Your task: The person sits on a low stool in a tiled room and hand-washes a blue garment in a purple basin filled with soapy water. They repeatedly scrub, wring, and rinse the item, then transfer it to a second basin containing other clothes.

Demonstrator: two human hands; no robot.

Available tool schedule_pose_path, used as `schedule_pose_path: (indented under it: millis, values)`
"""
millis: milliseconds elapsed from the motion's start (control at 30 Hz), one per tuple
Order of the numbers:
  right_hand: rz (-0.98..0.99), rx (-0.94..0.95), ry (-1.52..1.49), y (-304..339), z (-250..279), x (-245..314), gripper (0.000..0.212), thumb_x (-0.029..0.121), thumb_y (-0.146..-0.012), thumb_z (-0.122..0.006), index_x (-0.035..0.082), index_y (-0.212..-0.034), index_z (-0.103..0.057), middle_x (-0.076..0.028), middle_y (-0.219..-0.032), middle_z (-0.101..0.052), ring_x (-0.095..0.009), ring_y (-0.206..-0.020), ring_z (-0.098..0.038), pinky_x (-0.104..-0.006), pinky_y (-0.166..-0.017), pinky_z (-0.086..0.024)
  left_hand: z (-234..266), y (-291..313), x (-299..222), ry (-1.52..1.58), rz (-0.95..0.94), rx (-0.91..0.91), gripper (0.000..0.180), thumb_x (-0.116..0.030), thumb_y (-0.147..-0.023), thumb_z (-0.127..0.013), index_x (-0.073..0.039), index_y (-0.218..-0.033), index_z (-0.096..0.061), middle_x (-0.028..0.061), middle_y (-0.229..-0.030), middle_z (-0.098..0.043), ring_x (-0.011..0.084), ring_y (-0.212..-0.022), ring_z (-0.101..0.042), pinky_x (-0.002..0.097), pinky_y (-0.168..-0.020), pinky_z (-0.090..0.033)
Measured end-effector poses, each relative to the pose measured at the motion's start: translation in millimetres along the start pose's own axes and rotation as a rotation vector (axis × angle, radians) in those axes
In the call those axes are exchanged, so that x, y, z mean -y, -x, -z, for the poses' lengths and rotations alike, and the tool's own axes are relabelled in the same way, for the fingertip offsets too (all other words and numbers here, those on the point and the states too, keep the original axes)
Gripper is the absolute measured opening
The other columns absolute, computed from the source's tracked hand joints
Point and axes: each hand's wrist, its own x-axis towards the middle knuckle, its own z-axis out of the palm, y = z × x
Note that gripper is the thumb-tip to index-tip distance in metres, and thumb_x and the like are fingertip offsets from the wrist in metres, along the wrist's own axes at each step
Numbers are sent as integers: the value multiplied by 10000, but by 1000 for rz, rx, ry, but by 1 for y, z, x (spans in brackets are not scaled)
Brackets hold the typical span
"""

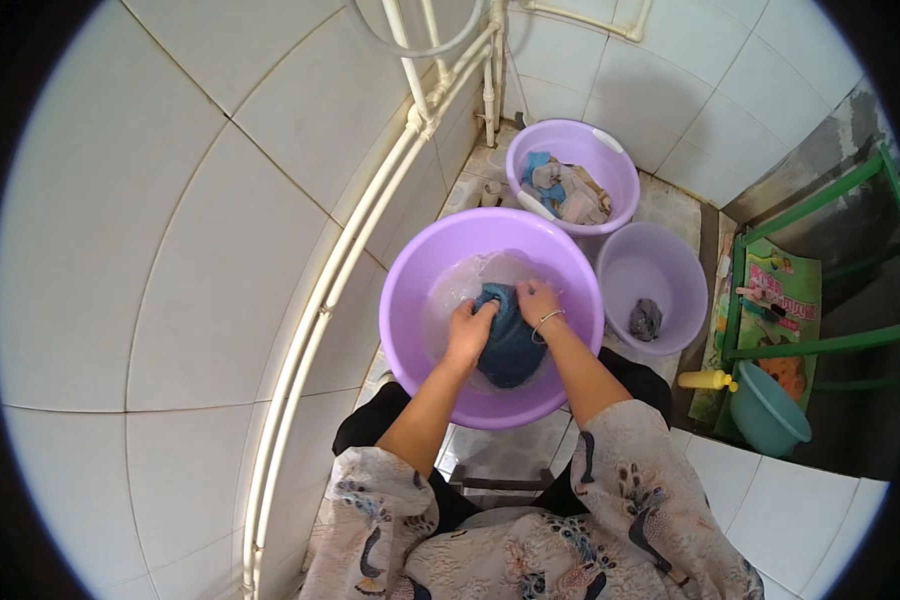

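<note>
Your left hand (468, 328) and right hand (537, 300) grip the cloth (510, 348) inside the tub (407, 275); pipes (325, 309) flank your left, a bucket (660, 260) and second tub (582, 142) your front right.

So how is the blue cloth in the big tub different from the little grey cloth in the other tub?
The blue cloth is dark blue; the grey cloth is grey. The blue cloth looks bigger; the grey cloth is a small, crumpled lump. The left hand and right hand hold the blue cloth, but no hand touches the grey cloth. Both are inside round purple tubs.
</note>
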Motion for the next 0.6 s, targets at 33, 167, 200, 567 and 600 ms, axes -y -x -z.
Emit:
schedule_pose_path:
  millis: [33, 167, 200, 567, 600]
  values:
    - [-21, -88, -46, -5, -7, -8, 458, 376, -851, -529, 42, -1164, -530, -295, -1059, -565, -405, -1020, -544, -437, -895, -417, 6, -12, 11, 5, 33, -34, 366, -223, -826, -580, 58, -1059, -550, 116, -805, -612, 198, -743, -574, 295, -701, -460]
    - [-150, -124, 182, 20, -17, 10, 545, 326, -832, -572, 102, -1294, -387, -269, -1111, -554, -388, -1042, -542, -440, -902, -418, 32, -35, 33, -26, 229, -111, 542, -205, -812, -602, -56, -1287, -389, 126, -857, -596, 188, -590, -535, 337, -523, -439]
    - [-198, 172, 181, 24, -8, 23, 564, 333, -811, -607, 121, -1287, -394, -241, -1141, -547, -375, -1052, -541, -448, -905, -417, 31, -36, 33, -75, 292, -59, 597, -207, -810, -605, -90, -1337, -350, 124, -889, -593, 186, -553, -522, 348, -475, -426]
    - [117, 123, -334, 14, -24, 24, 194, 10, -736, -553, 69, -894, -649, -135, -934, -632, -263, -984, -575, -327, -874, -432, 29, -48, 18, 184, 465, -182, 560, -291, -846, -563, -119, -1346, -379, 156, -1197, -528, 282, -1125, -490, 414, -877, -429]
    - [162, 170, -415, 28, -21, 42, 235, -4, -738, -538, 65, -938, -640, -111, -948, -625, -232, -974, -569, -312, -879, -425, 33, -56, 19, 293, 495, -174, 567, -272, -844, -568, -133, -1355, -362, 155, -1182, -526, 283, -1095, -507, 424, -830, -457]
